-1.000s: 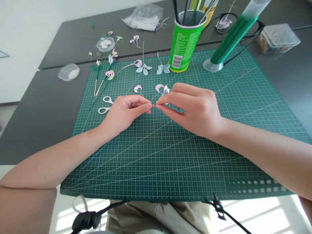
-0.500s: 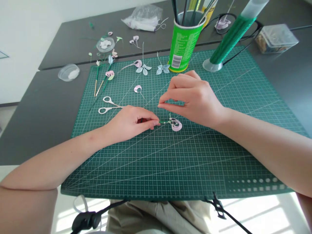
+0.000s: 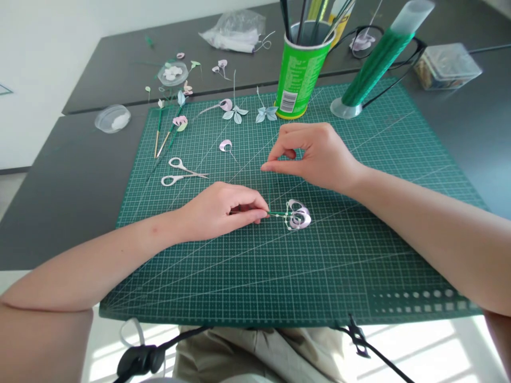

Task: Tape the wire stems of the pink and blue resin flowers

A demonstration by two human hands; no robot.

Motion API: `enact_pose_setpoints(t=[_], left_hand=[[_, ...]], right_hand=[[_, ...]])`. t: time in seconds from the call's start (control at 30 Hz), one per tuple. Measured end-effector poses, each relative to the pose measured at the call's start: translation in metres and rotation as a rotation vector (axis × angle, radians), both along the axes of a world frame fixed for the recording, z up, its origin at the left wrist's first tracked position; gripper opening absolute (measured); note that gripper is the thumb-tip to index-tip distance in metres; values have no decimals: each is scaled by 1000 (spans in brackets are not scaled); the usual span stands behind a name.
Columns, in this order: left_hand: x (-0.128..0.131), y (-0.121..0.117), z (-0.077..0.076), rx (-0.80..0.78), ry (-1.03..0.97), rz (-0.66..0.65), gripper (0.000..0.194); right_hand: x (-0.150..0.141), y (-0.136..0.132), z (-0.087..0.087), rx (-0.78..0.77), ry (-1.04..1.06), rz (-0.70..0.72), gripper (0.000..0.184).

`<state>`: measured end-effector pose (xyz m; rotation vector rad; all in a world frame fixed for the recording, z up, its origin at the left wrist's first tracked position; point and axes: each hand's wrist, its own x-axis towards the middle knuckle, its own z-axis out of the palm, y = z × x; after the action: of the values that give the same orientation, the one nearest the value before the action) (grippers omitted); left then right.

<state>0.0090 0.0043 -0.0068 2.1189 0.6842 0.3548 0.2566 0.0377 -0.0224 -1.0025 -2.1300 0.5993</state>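
Note:
My left hand [image 3: 227,210] is closed, pinching the thin green stem of a pale pink flower [image 3: 301,217] between thumb and index finger. Its loop-shaped petals and small white beads point to the right, just above the mat. Up and to the right, my right hand [image 3: 309,157] pinches the end of a fine green thread [image 3: 269,189]. That thread runs down, faintly visible, to the stem at my left fingertips. White-handled scissors [image 3: 181,173] lie with blades parted behind my left hand. A single pink petal on a wire [image 3: 225,146] rests farther back.
A green cutting mat [image 3: 247,282] covers the near table. Toward its back stand a green can [image 3: 299,77] of rods and a tube wound with green thread [image 3: 377,69]. Small wire flowers [image 3: 235,114], shallow dishes [image 3: 113,118] and a clear box [image 3: 447,66] lie around.
My left hand has moved slightly right and toward me with the flower, whose petals now show more fully. My right hand has shifted a little, keeping its pinch. The scissors' blades are uncovered.

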Motion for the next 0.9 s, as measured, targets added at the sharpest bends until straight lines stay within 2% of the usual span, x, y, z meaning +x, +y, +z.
enact_pose_setpoints(t=[0.1, 0.2, 0.33, 0.43, 0.67, 0.8, 0.9], left_hand=[[0, -3, 3, -67, -11, 30, 16], [-1, -7, 4, -72, -80, 118, 16], [-2, -8, 3, -90, -220, 363, 10], [-3, -6, 0, -149, -309, 514, 19], [2, 0, 1, -182, -325, 592, 17], [3, 2, 1, -188, -342, 600, 13], [2, 4, -2, -173, -368, 586, 12]], right_hand=[[0, 2, -1, 2, -5, -29, 29], [0, 3, -3, 8, -12, -29, 34], [0, 3, -6, 20, -40, 37, 37], [-1, 2, -8, 34, -36, 64, 33], [-2, 2, -9, 45, -103, 111, 26], [0, 3, -9, 74, -154, 17, 25], [-1, 1, -8, 41, -139, -61, 22]])
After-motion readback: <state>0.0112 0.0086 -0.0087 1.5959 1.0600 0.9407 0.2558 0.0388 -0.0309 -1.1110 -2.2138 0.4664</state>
